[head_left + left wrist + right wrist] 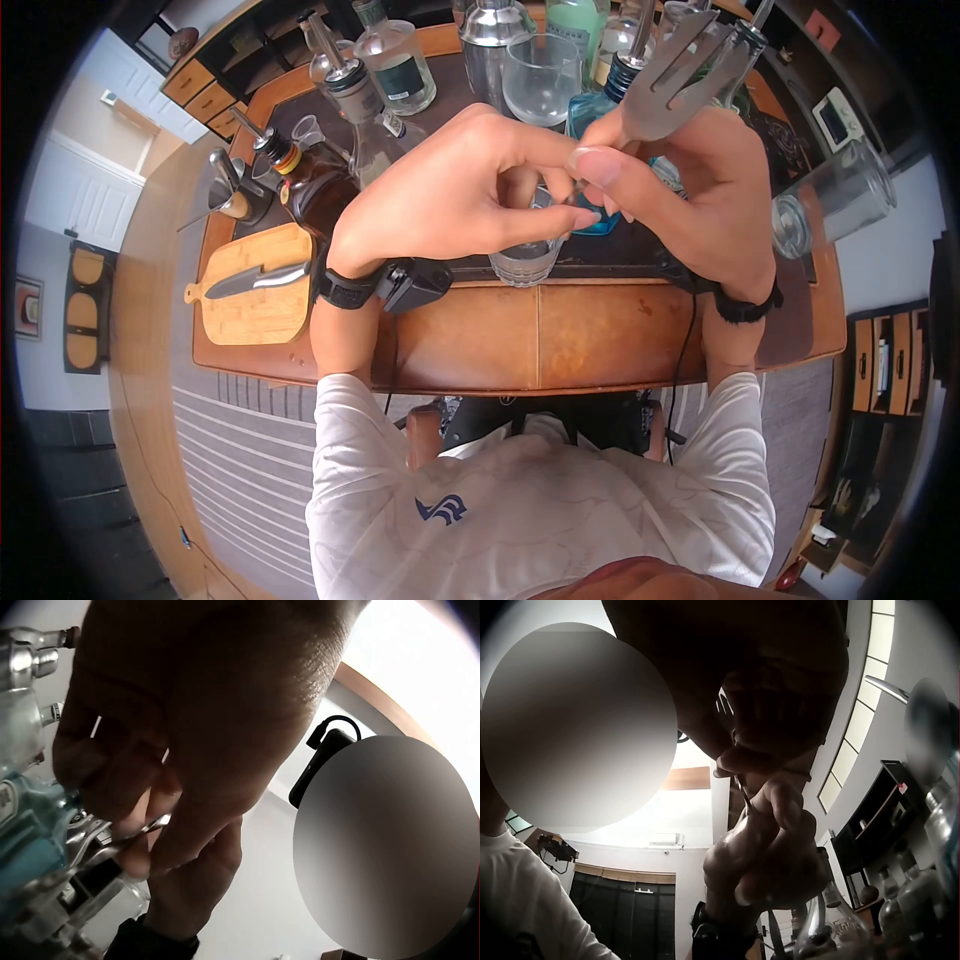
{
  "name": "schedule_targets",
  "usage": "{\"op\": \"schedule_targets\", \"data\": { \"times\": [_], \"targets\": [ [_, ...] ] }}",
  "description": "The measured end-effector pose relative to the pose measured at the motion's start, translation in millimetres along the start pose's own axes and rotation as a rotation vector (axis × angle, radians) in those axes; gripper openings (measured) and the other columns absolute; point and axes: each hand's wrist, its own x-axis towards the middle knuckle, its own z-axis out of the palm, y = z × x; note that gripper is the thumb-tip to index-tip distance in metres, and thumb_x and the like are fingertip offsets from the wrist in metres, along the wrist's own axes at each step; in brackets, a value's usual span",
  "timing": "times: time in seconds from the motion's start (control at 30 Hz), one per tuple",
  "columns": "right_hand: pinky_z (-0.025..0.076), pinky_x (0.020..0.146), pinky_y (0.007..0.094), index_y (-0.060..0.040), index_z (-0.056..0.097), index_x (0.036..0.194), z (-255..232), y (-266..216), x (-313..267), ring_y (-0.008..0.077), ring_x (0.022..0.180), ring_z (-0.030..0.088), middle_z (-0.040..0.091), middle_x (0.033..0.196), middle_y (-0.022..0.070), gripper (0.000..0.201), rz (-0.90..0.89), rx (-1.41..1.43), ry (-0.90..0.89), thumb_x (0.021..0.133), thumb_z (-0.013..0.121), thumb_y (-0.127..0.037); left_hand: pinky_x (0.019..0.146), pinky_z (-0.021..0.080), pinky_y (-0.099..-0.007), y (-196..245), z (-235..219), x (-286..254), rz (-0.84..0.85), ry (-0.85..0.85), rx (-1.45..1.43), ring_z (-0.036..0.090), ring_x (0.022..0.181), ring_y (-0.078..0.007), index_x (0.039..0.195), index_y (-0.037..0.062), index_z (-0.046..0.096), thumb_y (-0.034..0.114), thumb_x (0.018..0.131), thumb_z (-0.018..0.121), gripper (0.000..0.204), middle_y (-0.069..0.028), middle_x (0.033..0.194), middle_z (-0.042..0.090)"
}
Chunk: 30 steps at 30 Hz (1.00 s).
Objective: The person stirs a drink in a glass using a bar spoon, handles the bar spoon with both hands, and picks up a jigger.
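Note:
Both hands are raised together over the front of the table. My right hand (715, 190) pinches a metal bar spoon (664, 95), whose three-tined fork end points up and right in the head view. My left hand (440, 195) pinches its thin stem between thumb and forefinger, fingertips right by the right hand's. A twisted stem (111, 849) crosses below the fingers in the left wrist view. Between the hands in the right wrist view, a short stretch of stem (743, 793) shows. Below the hands stands a clear cut glass (524, 264), partly hidden by the left hand.
Several bottles with pourers crowd the table, among them a dark brown bottle (318, 190) and a blue bottle (598, 112). A shaker (490, 40) and stemless glass (542, 80) stand behind. Left lies a cutting board (255, 320) with a knife (258, 281); right, a glass jar (845, 195).

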Motion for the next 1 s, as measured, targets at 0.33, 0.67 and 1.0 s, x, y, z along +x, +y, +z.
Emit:
{"op": "schedule_targets", "data": {
  "times": [0.33,0.67,1.0],
  "targets": [
    [0.047,0.064,0.0212,0.0024,0.072,0.104,4,2,2,0.0071,0.067,0.061,0.068,0.081,0.0028,0.012,0.010,-0.062,0.008,0.093,0.070,-0.002,0.051,0.045,-0.0244,-15,-4,0,0.007,0.186,0.092,0.058,0.054,-0.0072,0.102,0.0017,0.073,0.009,0.078,0.082,0.026,-0.0014,0.072,0.069],
    [0.047,0.064,0.0208,0.0020,0.072,0.109,2,-4,0,0.0055,0.066,0.061,0.065,0.075,0.0012,0.017,-0.028,-0.139,0.065,0.093,0.069,-0.001,0.051,0.046,-0.0225,-5,2,2,0.007,0.246,0.073,0.057,0.053,-0.0049,0.107,-0.0017,0.074,0.006,0.077,0.083,0.032,-0.0045,0.072,0.074],
    [0.047,0.059,0.0217,0.0037,0.072,0.098,3,-2,-2,0.0079,0.066,0.062,0.070,0.082,0.0061,0.008,-0.026,-0.024,0.051,0.092,0.072,-0.002,0.050,0.039,-0.0250,-4,-1,-1,-0.057,0.021,-0.080,0.051,0.053,-0.0060,0.085,0.0039,0.071,0.010,0.077,0.086,0.019,0.0013,0.055,0.055]
  ]
}}
